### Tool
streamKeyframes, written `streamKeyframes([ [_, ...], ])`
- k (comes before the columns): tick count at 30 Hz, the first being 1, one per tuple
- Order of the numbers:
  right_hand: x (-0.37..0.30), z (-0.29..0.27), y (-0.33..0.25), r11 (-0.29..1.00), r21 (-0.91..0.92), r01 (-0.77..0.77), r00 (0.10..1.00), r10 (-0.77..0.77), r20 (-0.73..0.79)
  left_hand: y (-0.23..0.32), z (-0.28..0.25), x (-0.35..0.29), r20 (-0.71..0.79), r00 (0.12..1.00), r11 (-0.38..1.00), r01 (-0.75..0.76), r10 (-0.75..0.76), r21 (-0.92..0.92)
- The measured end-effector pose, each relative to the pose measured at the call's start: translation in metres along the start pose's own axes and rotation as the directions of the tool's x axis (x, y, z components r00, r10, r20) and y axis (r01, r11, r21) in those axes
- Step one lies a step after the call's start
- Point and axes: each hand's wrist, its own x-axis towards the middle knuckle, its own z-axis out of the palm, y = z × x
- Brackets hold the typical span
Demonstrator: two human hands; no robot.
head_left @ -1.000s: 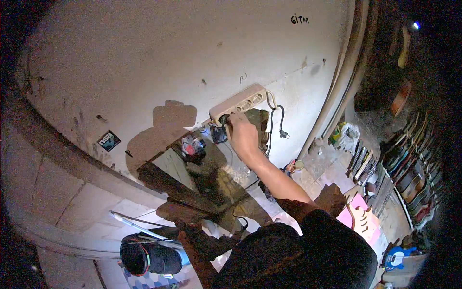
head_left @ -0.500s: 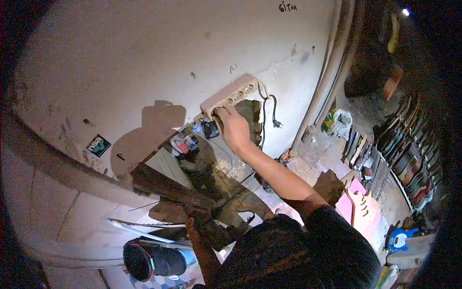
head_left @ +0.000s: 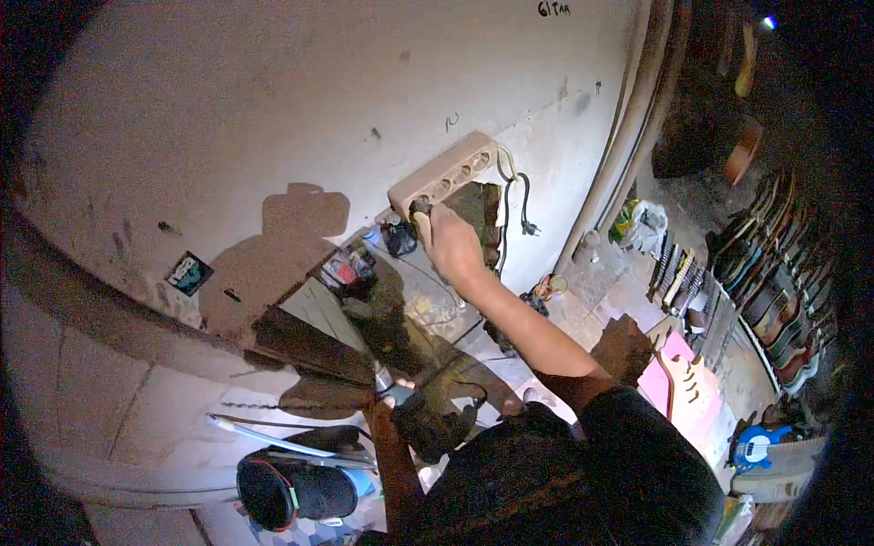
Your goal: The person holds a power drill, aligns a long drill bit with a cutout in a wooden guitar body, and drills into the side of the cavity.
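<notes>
A beige power strip (head_left: pixel 443 169) with several round sockets is fixed at a slant on the white wall. My right hand (head_left: pixel 455 247) is closed around a dark plug (head_left: pixel 421 206) at the strip's lower left socket; how deep the plug sits, I cannot tell. Lower down, in shadow, my left hand (head_left: pixel 391 398) has its fingers bent near a dark object (head_left: pixel 442 428) with a cord. That object's kind is hidden by the dark, and the fingers are partly hidden.
Another black plug (head_left: pixel 531 229) hangs loose on its cable right of the strip. Below is a cluttered ledge with a black plastic bag (head_left: pixel 401 238). A black cylindrical bin (head_left: pixel 296 493) stands lower left. Guitar necks, a pink board (head_left: pixel 681 382) and a blue guitar (head_left: pixel 760 448) lie right.
My right hand has drawn slightly down and right relative to the strip, so the dark plug shows more. My left hand has shifted a little upward into some light.
</notes>
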Motion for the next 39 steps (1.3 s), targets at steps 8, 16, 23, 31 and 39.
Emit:
streamKeyframes([
  [8,-0.126,-0.076,0.022,0.917,0.388,0.092,0.974,-0.165,0.158,-0.001,0.056,0.008,0.349,0.914,0.977,-0.214,0.205,-0.013],
  [16,-0.279,-0.086,0.058,0.985,0.068,-0.159,0.693,0.062,0.719,0.005,0.166,-0.016,0.221,0.969,0.993,0.095,-0.108,0.07],
  [23,-0.337,-0.124,0.115,0.866,0.462,-0.189,0.956,0.054,0.29,-0.009,0.213,-0.004,0.136,0.988,0.909,-0.122,0.073,0.398],
  [31,-0.313,-0.267,0.058,0.07,0.832,-0.55,0.798,0.339,0.499,-0.019,0.273,-0.001,0.234,0.971,0.982,0.011,-0.056,0.187],
  [39,-0.307,-0.329,0.096,-0.381,0.809,-0.448,0.769,0.298,0.566,-0.061,0.317,-0.035,0.265,0.964,0.996,0.014,-0.039,0.093],
])
